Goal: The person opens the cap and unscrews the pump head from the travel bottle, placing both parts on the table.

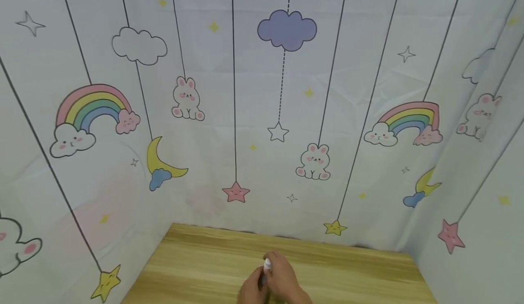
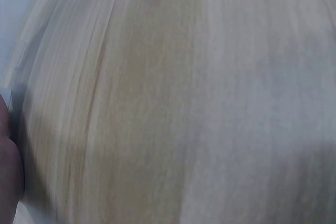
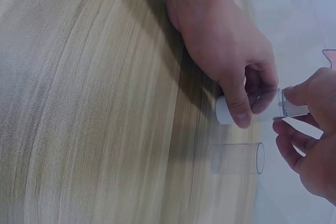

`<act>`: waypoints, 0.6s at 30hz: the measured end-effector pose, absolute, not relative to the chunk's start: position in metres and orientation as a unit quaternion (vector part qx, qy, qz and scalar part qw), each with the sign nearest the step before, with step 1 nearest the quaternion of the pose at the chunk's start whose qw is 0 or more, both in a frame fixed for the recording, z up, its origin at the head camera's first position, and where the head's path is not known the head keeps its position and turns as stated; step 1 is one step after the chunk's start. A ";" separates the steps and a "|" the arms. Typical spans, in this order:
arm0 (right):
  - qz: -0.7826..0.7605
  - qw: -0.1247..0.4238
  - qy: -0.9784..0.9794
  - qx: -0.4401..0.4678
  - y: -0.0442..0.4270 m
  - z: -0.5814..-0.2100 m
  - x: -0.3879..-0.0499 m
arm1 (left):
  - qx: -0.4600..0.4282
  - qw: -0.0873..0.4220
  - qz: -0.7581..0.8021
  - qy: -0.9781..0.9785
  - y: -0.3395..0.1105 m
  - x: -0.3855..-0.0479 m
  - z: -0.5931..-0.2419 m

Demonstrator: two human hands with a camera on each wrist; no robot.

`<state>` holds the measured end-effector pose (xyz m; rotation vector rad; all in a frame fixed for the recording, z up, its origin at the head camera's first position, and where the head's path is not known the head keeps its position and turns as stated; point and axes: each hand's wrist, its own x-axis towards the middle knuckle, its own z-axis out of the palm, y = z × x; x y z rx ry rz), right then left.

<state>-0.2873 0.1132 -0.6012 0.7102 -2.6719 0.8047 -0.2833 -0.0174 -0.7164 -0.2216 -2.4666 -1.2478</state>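
Both hands meet around a small clear bottle with white ends (image 3: 223,111), close together near the bottom of the head view. My left hand (image 3: 220,45) grips its clear body between thumb and fingers, beside one white end. At the opposite end, my right hand (image 3: 317,140) pinches the collar and white part. From the head, the left hand (image 1: 250,291) sits lower and the right hand (image 1: 283,274) higher, with a white tip of the bottle (image 1: 267,264) showing between them. A clear open-ended cylinder (image 3: 237,158) stands apart from the hands on the table.
The wood-grain table (image 1: 204,258) spreads beneath the hands. White curtain-like walls (image 1: 262,94) printed with rainbows, clouds, rabbits and stars enclose it at the back and sides. In the left wrist view, table surface (image 2: 157,98) fills most of the picture, a hand edge at left.
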 end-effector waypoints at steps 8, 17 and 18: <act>0.306 0.096 -0.919 0.230 0.115 -0.603 -0.289 | -0.076 0.178 -0.444 -0.875 -0.016 -0.283 -0.717; 0.337 0.076 -0.920 0.183 0.116 -0.600 -0.288 | -0.082 0.189 -0.450 -0.869 -0.016 -0.284 -0.718; 0.338 0.080 -0.921 0.178 0.116 -0.600 -0.288 | -0.081 0.183 -0.452 -0.869 -0.017 -0.284 -0.718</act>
